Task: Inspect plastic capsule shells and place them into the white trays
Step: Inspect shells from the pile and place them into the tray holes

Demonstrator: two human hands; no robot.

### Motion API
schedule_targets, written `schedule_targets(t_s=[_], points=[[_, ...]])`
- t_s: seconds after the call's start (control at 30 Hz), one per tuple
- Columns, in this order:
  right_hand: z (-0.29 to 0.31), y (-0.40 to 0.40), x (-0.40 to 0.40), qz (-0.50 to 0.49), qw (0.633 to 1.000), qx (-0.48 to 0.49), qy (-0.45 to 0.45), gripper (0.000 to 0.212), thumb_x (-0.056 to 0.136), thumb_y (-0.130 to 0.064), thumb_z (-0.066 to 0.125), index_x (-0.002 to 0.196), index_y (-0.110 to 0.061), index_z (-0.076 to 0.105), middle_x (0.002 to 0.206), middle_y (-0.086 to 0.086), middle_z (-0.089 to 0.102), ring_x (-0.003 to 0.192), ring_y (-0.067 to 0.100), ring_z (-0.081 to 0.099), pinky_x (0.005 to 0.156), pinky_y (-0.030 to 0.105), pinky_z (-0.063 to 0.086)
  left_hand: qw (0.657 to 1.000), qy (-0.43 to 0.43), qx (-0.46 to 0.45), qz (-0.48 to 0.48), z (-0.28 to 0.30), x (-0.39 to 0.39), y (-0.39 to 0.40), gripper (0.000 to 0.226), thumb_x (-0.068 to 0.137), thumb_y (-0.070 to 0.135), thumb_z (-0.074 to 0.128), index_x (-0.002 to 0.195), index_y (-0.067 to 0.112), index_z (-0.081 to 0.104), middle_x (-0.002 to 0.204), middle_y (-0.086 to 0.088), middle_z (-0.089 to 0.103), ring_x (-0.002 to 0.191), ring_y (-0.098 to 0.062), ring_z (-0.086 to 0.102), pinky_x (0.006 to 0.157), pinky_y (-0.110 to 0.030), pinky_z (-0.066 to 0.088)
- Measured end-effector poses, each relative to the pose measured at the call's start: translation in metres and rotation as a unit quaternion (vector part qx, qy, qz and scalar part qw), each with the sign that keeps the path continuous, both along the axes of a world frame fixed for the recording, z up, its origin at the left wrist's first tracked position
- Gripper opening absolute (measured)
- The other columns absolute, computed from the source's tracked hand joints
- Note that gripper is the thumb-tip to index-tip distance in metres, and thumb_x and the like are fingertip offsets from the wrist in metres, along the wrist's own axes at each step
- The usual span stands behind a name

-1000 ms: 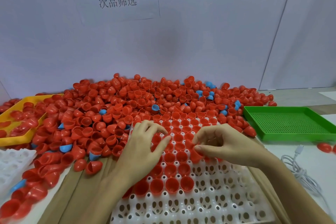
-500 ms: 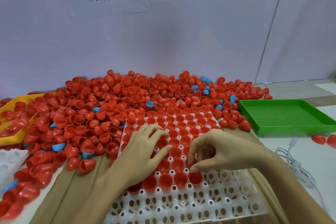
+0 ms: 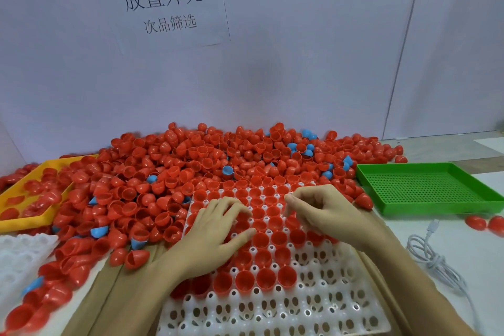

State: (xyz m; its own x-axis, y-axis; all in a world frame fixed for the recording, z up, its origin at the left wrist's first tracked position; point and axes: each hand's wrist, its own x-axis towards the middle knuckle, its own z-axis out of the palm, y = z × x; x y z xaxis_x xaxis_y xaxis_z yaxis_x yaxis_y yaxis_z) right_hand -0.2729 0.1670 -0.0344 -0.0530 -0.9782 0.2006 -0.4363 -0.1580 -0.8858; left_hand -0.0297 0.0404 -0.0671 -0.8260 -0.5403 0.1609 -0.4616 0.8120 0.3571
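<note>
Your left hand [image 3: 215, 234] lies flat on the red shells [image 3: 261, 240] in the white tray [image 3: 272, 316], mid-frame. Your right hand [image 3: 324, 213] curls, holding nothing. Shells look light, thin, slippery. Pinch the rim gently.

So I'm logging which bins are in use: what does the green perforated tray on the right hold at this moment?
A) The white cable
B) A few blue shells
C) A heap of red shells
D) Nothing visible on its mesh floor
D: the green tray shows only its bare mesh floor; the red shells are heaped to its left, and the white cable lies on the table in front of it.
</note>
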Motion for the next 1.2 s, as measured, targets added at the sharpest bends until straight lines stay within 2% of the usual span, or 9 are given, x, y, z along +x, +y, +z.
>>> schedule_targets(t_s=[0.13,0.23,0.3,0.37,0.53,0.7,0.83,1.07,1.2], points=[[-0.005,-0.004,-0.001,-0.025,0.999,-0.021,-0.009,0.04,0.103,-0.043,0.058,0.082,-0.015,0.077,0.055,0.0,0.059,0.046,0.011,0.049,0.05,0.015,0.04,0.993,0.035,0.111,0.028,0.023,-0.01,-0.021,0.028,0.102,0.06,0.05,0.107,0.04,0.07,0.112,0.022,0.062,0.106,0.005,0.054,0.094,-0.018,0.041],[-0.008,-0.007,-0.001,-0.042,0.998,-0.049,-0.028,0.041,0.106,-0.041,0.057,0.079,-0.017,0.076,0.053,0.0,0.057,0.045,0.013,0.048,0.05,0.016,0.04,0.989,0.087,0.102,0.06,0.036,-0.031,-0.045,0.026,0.104,0.048,0.056,0.093,0.034,0.075,0.089,0.015,0.073,0.082,-0.001,0.066,0.078,-0.02,0.048],[-0.009,-0.008,-0.002,-0.053,0.996,-0.067,-0.035,0.041,0.107,-0.04,0.056,0.078,-0.019,0.075,0.052,-0.001,0.057,0.044,0.011,0.048,0.051,0.017,0.041,0.99,0.104,0.055,0.082,0.038,-0.052,-0.063,0.018,0.105,0.036,0.059,0.098,0.03,0.074,0.087,0.016,0.073,0.082,-0.001,0.066,0.08,-0.02,0.048],[-0.01,-0.008,-0.003,-0.062,0.994,-0.082,-0.037,0.041,0.107,-0.04,0.056,0.077,-0.02,0.075,0.05,-0.002,0.056,0.043,0.01,0.048,0.051,0.018,0.041,0.991,0.093,-0.003,0.097,0.036,-0.073,-0.081,0.014,0.106,0.027,0.058,0.111,0.023,0.07,0.099,0.013,0.069,0.09,-0.003,0.063,0.086,-0.027,0.052],[-0.013,-0.011,-0.005,-0.073,0.992,-0.098,-0.045,0.045,0.106,-0.045,0.054,0.075,-0.02,0.075,0.048,-0.004,0.055,0.043,0.008,0.049,0.053,0.017,0.041,0.99,-0.043,-0.131,0.034,0.04,-0.109,-0.115,0.029,0.106,0.017,0.057,0.133,0.024,0.062,0.123,0.002,0.061,0.114,-0.018,0.058,0.095,-0.041,0.054],[-0.015,-0.014,-0.009,-0.08,0.99,-0.106,-0.038,0.045,0.108,-0.041,0.054,0.075,-0.019,0.075,0.048,-0.002,0.056,0.043,0.009,0.05,0.055,0.018,0.043,0.972,-0.149,-0.183,-0.019,0.043,-0.129,-0.123,0.016,0.099,0.011,0.065,0.108,0.019,0.075,0.112,0.001,0.066,0.108,-0.021,0.062,0.092,-0.042,0.054],[-0.014,-0.012,-0.011,-0.088,0.989,-0.113,-0.039,0.044,0.108,-0.036,0.055,0.074,-0.016,0.075,0.046,-0.003,0.055,0.041,0.005,0.047,0.053,0.014,0.04,0.982,-0.066,-0.178,0.011,0.042,-0.121,-0.126,0.007,0.099,0.019,0.069,0.104,0.015,0.07,0.107,0.001,0.067,0.103,-0.021,0.064,0.088,-0.039,0.053],[-0.011,-0.011,-0.013,-0.106,0.987,-0.117,-0.036,0.043,0.109,-0.032,0.054,0.075,-0.017,0.074,0.048,0.0,0.057,0.043,0.006,0.047,0.053,0.018,0.041,0.968,0.2,-0.129,0.086,0.04,-0.074,-0.088,0.007,0.095,0.02,0.076,0.094,0.016,0.07,0.092,0.009,0.065,0.082,-0.006,0.061,0.081,-0.026,0.054],[-0.015,-0.015,-0.009,-0.129,0.984,-0.119,-0.036,0.007,0.103,-0.029,0.066,0.108,-0.03,0.07,0.069,-0.002,0.068,0.056,0.01,0.064,0.06,0.023,0.053,0.945,0.306,-0.061,0.093,0.042,-0.049,-0.034,0.008,0.093,0.021,0.079,0.091,0.023,0.071,0.091,0.015,0.069,0.088,-0.004,0.067,0.079,-0.014,0.053]])
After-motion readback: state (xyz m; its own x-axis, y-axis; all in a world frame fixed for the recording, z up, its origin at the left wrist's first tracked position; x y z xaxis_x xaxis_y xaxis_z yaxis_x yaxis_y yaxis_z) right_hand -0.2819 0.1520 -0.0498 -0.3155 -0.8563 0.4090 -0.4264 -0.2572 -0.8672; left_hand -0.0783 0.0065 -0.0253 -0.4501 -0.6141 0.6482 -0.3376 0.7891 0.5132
